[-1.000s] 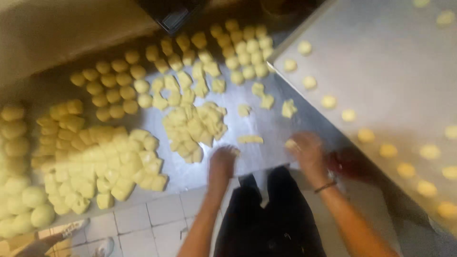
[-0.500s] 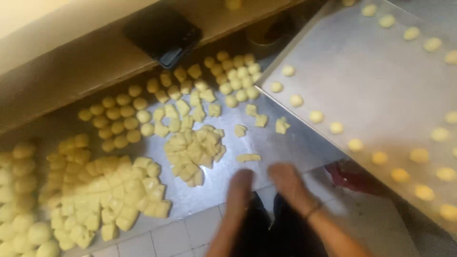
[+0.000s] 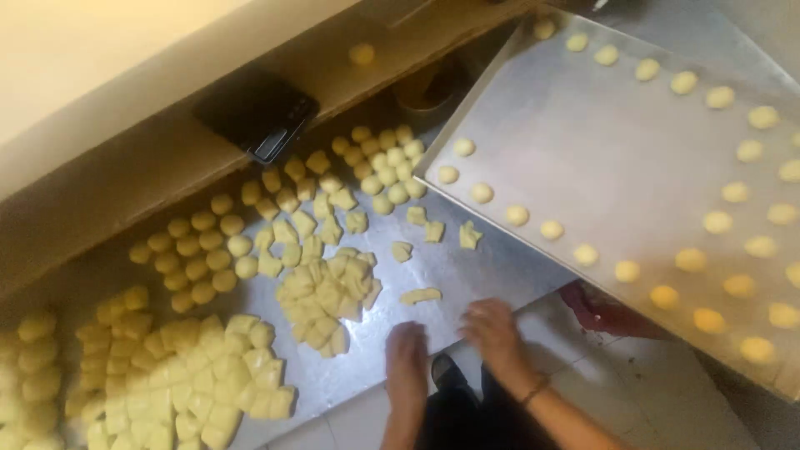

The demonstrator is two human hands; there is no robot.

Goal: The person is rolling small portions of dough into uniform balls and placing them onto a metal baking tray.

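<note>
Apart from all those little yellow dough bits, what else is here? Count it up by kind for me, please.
Hands: 2, the left hand and the right hand
Baking tray: 1
Dark flat device: 1
Steel worktop: 1
Total: 5

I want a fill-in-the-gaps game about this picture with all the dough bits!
1. The small round dough balls sit in rows on a big metal ______.
2. Both hands, left hand and right hand, rest at the edge of the steel ______.
3. The dough pieces are all ______ in colour.
4. The phone on the ledge is ______ in colour.

Missing words: tray; table; yellow; black
</note>
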